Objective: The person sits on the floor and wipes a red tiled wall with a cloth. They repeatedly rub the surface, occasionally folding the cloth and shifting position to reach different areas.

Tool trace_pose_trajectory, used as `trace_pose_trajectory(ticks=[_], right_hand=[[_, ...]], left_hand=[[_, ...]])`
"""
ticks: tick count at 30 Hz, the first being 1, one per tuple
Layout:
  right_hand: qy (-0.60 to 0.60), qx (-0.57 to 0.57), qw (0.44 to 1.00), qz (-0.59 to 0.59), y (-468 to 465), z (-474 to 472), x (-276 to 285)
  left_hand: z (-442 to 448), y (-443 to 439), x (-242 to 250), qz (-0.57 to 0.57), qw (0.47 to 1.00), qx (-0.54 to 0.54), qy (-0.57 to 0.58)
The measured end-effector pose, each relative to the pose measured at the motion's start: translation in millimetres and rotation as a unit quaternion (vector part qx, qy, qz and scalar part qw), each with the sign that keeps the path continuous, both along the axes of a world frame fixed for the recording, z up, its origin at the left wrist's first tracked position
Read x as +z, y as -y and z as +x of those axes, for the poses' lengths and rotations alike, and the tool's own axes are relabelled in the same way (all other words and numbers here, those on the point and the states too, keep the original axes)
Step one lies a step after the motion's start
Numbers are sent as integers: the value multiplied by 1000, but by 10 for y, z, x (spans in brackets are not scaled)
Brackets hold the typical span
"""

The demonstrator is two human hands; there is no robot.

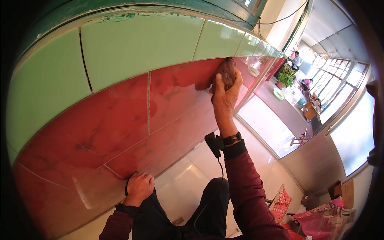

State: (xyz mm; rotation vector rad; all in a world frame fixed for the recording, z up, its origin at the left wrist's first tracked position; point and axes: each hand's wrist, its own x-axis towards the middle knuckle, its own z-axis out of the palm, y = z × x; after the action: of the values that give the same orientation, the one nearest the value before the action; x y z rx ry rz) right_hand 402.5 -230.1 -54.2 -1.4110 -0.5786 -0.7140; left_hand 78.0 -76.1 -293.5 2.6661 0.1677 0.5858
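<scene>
My right hand (227,90) grips a bunched brown cloth (225,72) and presses it to the red wall tiles (120,105), just under the row of green tiles (141,42). A black strap with a small device (214,142) sits on the right wrist, and a cord hangs from it. Down at the left, my left hand (139,187) rests on my bent knee beside the tiles. Its fingers are curled together, and I see nothing held in them. Parts of the red tiles look darker and glossy, with uneven edges.
A glass door (264,120) stands right of the tiled wall. Through it show potted plants (285,78), a pale green basin (279,94) and two people. A folding stool (281,202) with red webbing and pink cloth (321,220) are at lower right. The floor (198,163) is glossy tile.
</scene>
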Motion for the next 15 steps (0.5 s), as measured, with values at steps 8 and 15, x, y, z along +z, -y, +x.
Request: trace_pose_trajectory(ticks=[8, 15], right_hand=[[166, -45, 979, -108, -116, -388, -81], [25, -9, 999, -22, -84, -112, -539]], left_hand=[[14, 35, 30, -2, 1000, -4, 7], [24, 89, 55, 9, 999, 1, -31]])
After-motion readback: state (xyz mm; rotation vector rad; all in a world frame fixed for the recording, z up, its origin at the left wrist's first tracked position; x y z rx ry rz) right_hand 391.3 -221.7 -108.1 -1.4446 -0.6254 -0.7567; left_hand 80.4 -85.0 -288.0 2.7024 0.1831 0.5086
